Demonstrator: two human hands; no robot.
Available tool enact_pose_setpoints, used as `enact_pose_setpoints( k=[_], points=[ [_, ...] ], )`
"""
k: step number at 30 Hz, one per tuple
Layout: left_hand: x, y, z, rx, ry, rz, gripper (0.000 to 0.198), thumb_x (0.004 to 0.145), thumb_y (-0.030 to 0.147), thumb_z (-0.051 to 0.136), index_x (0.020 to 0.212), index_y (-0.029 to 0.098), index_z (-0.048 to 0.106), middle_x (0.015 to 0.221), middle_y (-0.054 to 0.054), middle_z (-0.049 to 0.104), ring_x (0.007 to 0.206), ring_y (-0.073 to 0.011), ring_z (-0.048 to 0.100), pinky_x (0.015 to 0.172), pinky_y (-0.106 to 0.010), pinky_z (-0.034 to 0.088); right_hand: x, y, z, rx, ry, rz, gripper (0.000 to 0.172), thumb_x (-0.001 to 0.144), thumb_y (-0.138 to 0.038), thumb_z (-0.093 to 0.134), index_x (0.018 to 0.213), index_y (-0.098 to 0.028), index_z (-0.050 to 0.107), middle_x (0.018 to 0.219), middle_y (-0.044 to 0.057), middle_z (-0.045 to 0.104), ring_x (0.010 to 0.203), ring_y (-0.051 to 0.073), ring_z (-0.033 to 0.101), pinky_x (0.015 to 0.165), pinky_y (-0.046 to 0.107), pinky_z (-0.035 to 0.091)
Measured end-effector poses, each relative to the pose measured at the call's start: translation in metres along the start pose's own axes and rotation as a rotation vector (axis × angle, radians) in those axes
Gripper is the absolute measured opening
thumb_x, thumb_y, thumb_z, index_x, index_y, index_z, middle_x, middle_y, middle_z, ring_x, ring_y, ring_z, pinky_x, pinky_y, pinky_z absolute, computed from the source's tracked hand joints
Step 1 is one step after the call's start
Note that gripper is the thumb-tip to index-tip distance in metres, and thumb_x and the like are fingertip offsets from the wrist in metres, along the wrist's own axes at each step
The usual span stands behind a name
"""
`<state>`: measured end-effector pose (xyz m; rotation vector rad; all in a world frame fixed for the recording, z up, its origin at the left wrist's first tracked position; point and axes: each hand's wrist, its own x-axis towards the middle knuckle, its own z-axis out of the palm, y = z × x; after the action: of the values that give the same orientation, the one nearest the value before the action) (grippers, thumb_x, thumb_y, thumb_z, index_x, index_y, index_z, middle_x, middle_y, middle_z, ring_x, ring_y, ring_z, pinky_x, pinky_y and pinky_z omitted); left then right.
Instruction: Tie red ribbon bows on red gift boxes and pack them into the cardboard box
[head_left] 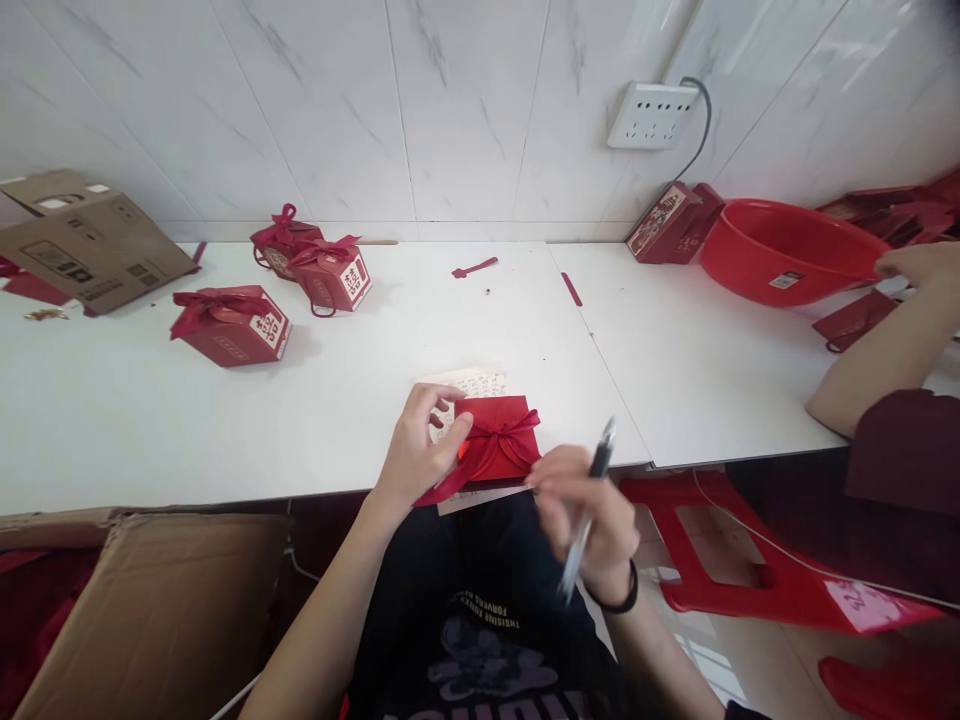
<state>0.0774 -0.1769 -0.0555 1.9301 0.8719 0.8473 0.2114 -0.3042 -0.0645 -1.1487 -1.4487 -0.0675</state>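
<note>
A red gift box (491,408) tied with a dark red ribbon bow (501,433) lies at the table's front edge. My left hand (424,445) grips its left side, thumb on the front and fingers curled behind. A paper sheet with handwriting (480,381) lies under the box, partly hidden by it. My right hand (589,510) holds a pen (577,550) between its fingers, tip pointing up and away. Its fingertips are close to the box's lower right corner; whether they touch the ribbon I cannot tell. A black band is on the right wrist.
Several ribbon-tied red boxes (236,325) stand at the left, by a cardboard box (94,240). Ribbon scraps (475,267) lie mid-table. A red basin (787,285) is at the right, where another person's arm (885,340) reaches in. A large carton (172,600) is below left; red stools (712,580) below right.
</note>
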Motion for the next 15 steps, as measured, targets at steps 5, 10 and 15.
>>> enact_pose_setpoints(
  k=[5,10,15],
  points=[
    [-0.007,-0.003,0.004,0.002,-0.027,-0.227,0.024,0.079,0.043,0.052,0.074,0.02,0.049,0.069,0.0,0.053,0.061,-0.0131,0.053,0.056,-0.026,0.044,0.009,0.032,-0.012,-0.027,-0.064,0.58,0.017,0.083,-0.031,0.06,0.097,-0.021,0.056,0.095,0.006,0.062,0.082,0.019,0.059,0.073,0.034,0.048],
    [-0.01,0.003,0.009,0.0,0.038,-0.15,0.026,0.083,0.041,0.047,0.067,0.02,0.045,0.065,0.001,0.051,0.057,-0.012,0.051,0.049,-0.023,0.04,0.011,0.036,-0.002,0.21,-0.009,0.709,0.017,0.081,-0.034,0.061,0.088,-0.02,0.053,0.072,-0.001,0.055,0.065,0.013,0.053,0.061,0.027,0.045],
    [-0.012,0.004,0.016,0.01,0.12,-0.124,0.022,0.085,0.037,0.046,0.069,0.021,0.041,0.06,0.003,0.047,0.053,-0.0106,0.047,0.047,-0.022,0.036,0.01,0.032,0.002,0.358,0.067,0.825,0.019,0.079,-0.033,0.063,0.081,-0.019,0.052,0.07,-0.002,0.049,0.062,0.011,0.048,0.058,0.023,0.042]
  ],
)
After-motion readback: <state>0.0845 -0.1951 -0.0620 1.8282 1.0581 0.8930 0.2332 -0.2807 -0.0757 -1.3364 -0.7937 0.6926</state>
